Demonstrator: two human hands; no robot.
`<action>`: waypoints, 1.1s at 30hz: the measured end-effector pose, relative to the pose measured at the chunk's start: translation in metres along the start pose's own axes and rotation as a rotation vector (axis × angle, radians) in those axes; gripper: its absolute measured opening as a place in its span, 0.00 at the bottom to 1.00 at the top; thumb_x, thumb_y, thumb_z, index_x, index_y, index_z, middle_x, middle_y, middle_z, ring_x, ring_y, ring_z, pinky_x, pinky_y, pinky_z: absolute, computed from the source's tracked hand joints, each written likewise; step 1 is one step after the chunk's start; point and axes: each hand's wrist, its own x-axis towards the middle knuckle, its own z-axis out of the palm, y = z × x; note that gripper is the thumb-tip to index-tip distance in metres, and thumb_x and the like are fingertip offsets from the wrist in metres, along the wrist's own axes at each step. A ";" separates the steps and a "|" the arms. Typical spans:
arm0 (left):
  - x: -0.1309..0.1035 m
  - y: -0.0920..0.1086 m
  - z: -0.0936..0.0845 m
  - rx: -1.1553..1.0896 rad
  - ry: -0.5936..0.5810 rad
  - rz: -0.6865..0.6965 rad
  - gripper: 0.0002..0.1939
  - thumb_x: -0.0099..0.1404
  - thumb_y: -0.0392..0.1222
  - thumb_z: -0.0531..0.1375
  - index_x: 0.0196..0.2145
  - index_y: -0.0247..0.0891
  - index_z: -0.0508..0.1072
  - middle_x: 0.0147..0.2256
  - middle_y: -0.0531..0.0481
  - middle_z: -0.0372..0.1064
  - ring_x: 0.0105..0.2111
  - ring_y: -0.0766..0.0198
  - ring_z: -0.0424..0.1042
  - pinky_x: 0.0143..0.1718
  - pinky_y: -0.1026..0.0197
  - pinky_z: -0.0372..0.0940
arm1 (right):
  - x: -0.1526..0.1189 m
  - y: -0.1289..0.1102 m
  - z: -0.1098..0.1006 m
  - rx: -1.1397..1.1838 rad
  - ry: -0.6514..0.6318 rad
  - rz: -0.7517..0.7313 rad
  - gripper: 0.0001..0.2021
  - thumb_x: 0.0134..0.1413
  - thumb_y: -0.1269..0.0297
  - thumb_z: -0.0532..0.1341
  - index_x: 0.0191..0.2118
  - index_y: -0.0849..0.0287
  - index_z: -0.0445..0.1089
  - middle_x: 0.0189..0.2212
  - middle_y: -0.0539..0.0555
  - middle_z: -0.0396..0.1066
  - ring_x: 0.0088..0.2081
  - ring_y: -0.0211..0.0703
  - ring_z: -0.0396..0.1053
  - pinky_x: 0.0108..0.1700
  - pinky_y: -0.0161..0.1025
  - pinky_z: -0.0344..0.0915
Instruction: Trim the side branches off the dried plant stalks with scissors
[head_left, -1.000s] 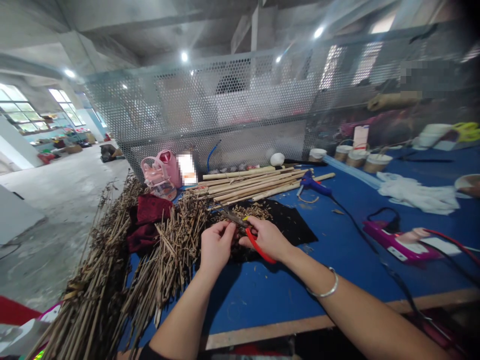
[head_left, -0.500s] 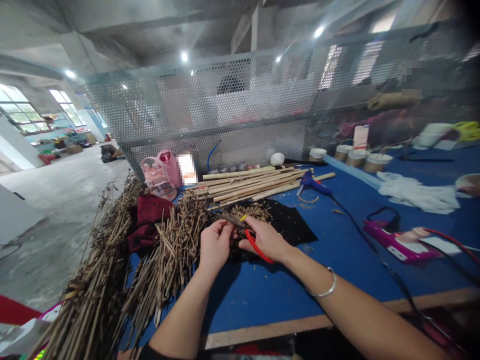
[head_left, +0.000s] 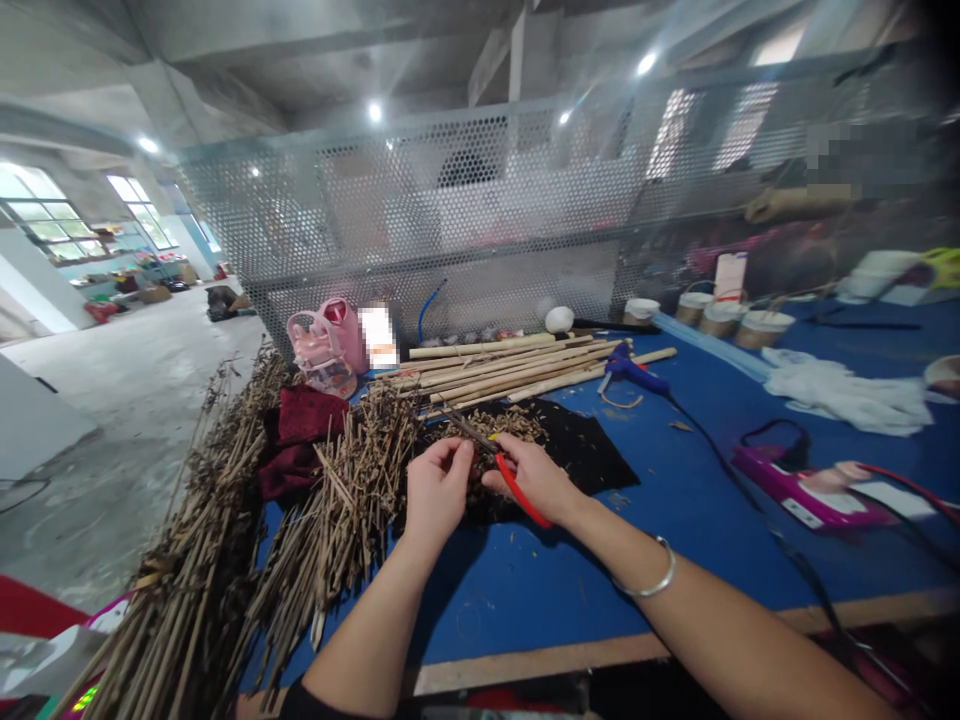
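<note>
My right hand [head_left: 534, 480] is closed around the red handles of a pair of scissors [head_left: 517, 492]. Their dark blades point up and to the left, just above the fingertips of my left hand [head_left: 439, 490]. Thumb and finger of that left hand are pinched together; whatever is between them is too small to make out. Beneath both hands lies a black sheet [head_left: 592, 445] with a heap of short dried plant bits [head_left: 517, 425] on it. Close to my left hand, cut dried stems [head_left: 349, 500] are piled up.
Longer dried stalks [head_left: 180, 560] lie along the left side. Pale sticks [head_left: 510, 370] lie behind the black sheet, near a blue glue gun [head_left: 634, 370] with a trailing cord. A pink bag [head_left: 330, 335], maroon cloth [head_left: 307, 430], white gloves [head_left: 847, 390] and magenta power strip [head_left: 802, 485] surround the work.
The scissors' blades have tilted upward and show more of their length above my left fingers. Both hands stay close together over the black sheet. The view has shifted slightly.
</note>
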 end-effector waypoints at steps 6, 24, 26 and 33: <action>-0.003 0.003 0.000 0.072 -0.018 0.082 0.16 0.58 0.49 0.54 0.22 0.34 0.70 0.20 0.52 0.64 0.20 0.70 0.61 0.22 0.69 0.56 | -0.003 -0.001 0.008 -0.042 0.044 -0.020 0.17 0.45 0.50 0.59 0.32 0.58 0.58 0.24 0.48 0.64 0.25 0.36 0.59 0.26 0.31 0.53; -0.004 0.008 0.000 0.007 0.012 0.029 0.14 0.57 0.47 0.55 0.23 0.34 0.70 0.20 0.52 0.66 0.21 0.69 0.64 0.23 0.69 0.59 | -0.003 -0.007 0.000 -0.137 0.060 -0.059 0.16 0.44 0.53 0.61 0.33 0.58 0.58 0.30 0.52 0.65 0.30 0.40 0.62 0.32 0.35 0.57; -0.004 0.009 0.001 0.019 0.009 0.031 0.13 0.57 0.46 0.55 0.25 0.34 0.71 0.20 0.52 0.65 0.21 0.69 0.64 0.23 0.69 0.59 | -0.002 -0.005 0.000 -0.164 0.054 -0.095 0.17 0.43 0.53 0.61 0.33 0.58 0.58 0.31 0.53 0.64 0.32 0.41 0.62 0.34 0.36 0.57; -0.004 0.006 -0.001 0.085 0.014 0.065 0.13 0.59 0.45 0.54 0.24 0.34 0.70 0.20 0.53 0.65 0.20 0.69 0.63 0.22 0.69 0.58 | -0.002 0.001 0.002 -0.151 0.024 -0.073 0.16 0.44 0.51 0.60 0.32 0.58 0.57 0.27 0.50 0.63 0.27 0.38 0.59 0.29 0.33 0.55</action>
